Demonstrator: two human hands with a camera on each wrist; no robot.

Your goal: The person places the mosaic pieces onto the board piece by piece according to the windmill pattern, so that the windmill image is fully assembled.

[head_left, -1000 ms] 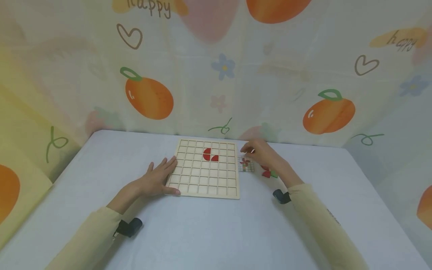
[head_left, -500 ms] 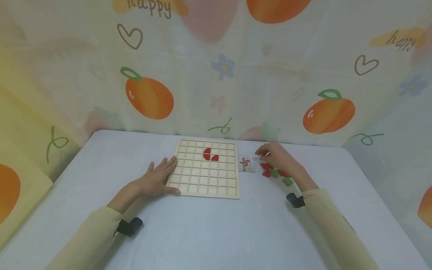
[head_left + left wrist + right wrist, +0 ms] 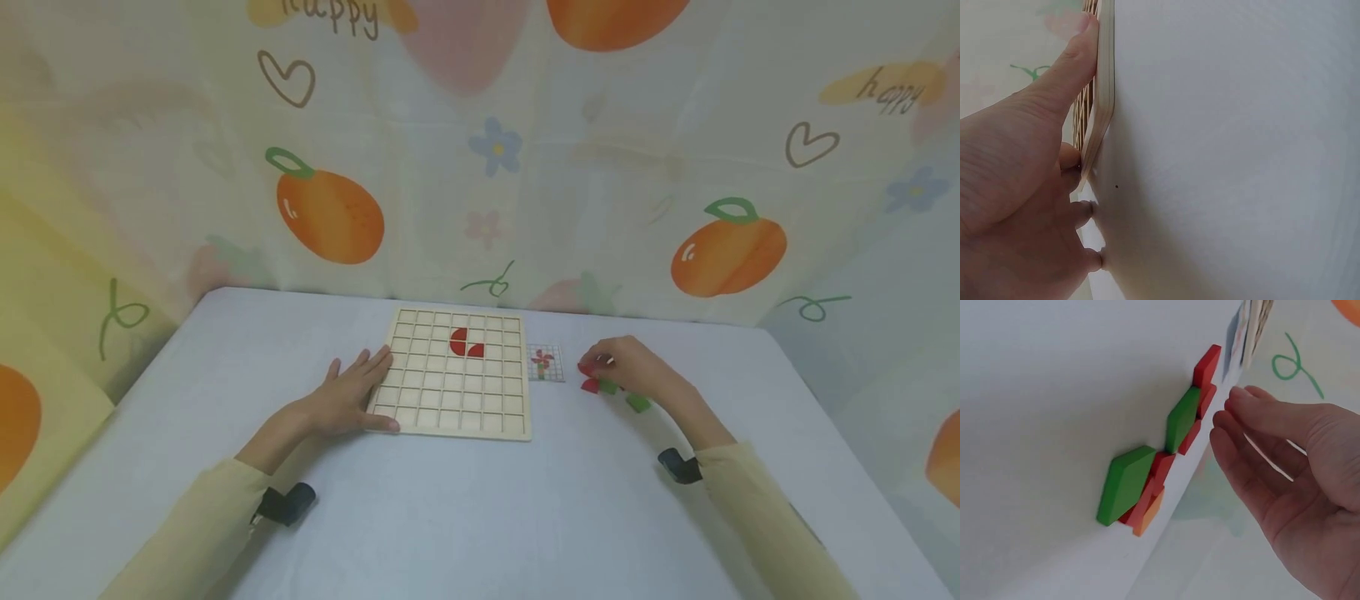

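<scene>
My left hand (image 3: 341, 402) rests with spread fingers on the left edge of a wooden grid board (image 3: 450, 387); its thumb (image 3: 1075, 56) lies over the rim. Several red quarter-round pieces (image 3: 459, 342) sit in cells of that board. To the right, my right hand (image 3: 633, 367) hovers over a small pile of loose pieces. Its fingers are loosely bent, thumb close to the index finger. In the right wrist view the fingertips stand just apart from red pieces (image 3: 1207, 365) and green square pieces (image 3: 1125, 484). No held piece can be made out there.
A small pattern card (image 3: 546, 363) with a red and green pinwheel design lies against the board's right side. An orange piece (image 3: 1149, 514) lies among the loose ones. White cloth covers the table (image 3: 420, 517); a printed curtain (image 3: 480, 192) hangs behind.
My right hand has moved from above the card rightward and down to the loose pieces, uncovering the card. My left hand has stayed on the board, and the pieces on it are unchanged.
</scene>
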